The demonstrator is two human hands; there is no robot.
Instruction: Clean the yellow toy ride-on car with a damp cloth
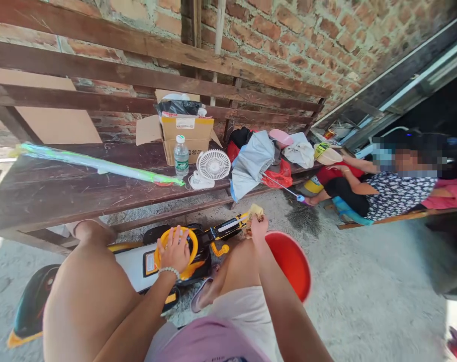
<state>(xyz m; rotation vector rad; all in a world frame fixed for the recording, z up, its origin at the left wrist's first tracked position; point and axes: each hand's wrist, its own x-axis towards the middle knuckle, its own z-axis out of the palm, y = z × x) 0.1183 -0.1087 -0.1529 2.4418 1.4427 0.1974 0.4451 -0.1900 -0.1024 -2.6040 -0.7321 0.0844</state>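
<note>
The ride-on toy (198, 269), yellow, black and white, stands on the concrete floor (364, 301) between the person's legs, in front of the worktop (62, 186). The left hand (174, 251) lies over its yellow steering wheel (195, 245), fingers extended rather than clenched, a beaded bracelet (170, 271) at the wrist. The right hand (260, 226) is closed around a yellowish, stained cloth (256, 209) at the far end of the toy's arm (228, 227). A red bucket (290, 259) stands on the floor just beside the right forearm.

On the worktop, beyond the toy, a clear bottle (181, 160) with a green label stands upright next to a white fan (213, 165). Behind them is an open cardboard box (188, 137) with a black plastic bag (179, 107) in its top. A long, slim item in clear and green wrapping (100, 165) lies to the left. To the right, a loosely folded silver-blue umbrella (251, 161) has its handle sticking out past the front edge, near a red plastic bag (281, 177). Farther right sits another person (397, 196) in a patterned top. A brick wall (288, 45) rises behind the worktop.
</note>
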